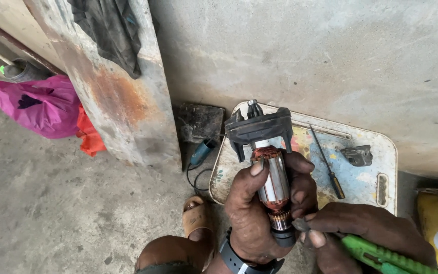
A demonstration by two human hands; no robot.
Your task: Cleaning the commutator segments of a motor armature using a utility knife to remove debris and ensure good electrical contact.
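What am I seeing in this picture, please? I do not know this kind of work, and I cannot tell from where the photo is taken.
The one picture comes from a camera on a person's head, looking down at their own two bare hands. The left hand grips a motor rotor: a metal cylinder with copper windings and a black plastic bracket on its far end. The right hand holds a green utility knife, its tip at the rotor's lower end. Behind lies a worn tray on the concrete floor, carrying a screwdriver and a small metal part. A pink bag lies to the left.
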